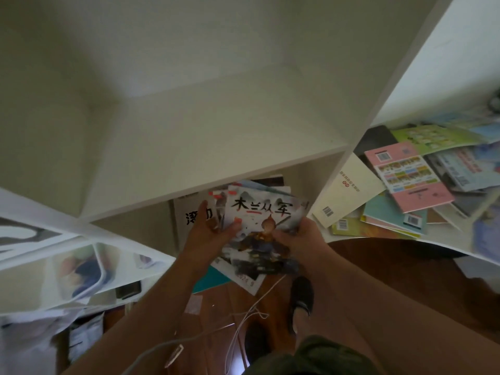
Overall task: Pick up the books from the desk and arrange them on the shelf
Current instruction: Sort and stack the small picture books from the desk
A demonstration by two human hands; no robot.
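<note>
I hold a fanned stack of thin picture books point(263, 212) in both hands, just in front of the white shelf's lower compartment. The top cover shows black brush characters and a painted warrior. My left hand point(208, 234) grips the stack's left side, thumb on top. My right hand point(300, 239) grips its right lower edge. The white shelf point(205, 147) has an empty compartment above the stack. More books lie scattered on the white desk point(446, 244) at right, among them a pink one point(408, 177) and a cream one point(349, 190).
A white book with black characters point(189, 215) stands inside the lower compartment behind the stack. White cables point(243, 318) trail over the wooden floor by my dark shoe point(300, 296). Clear plastic bins point(75, 269) fill the shelf at the left.
</note>
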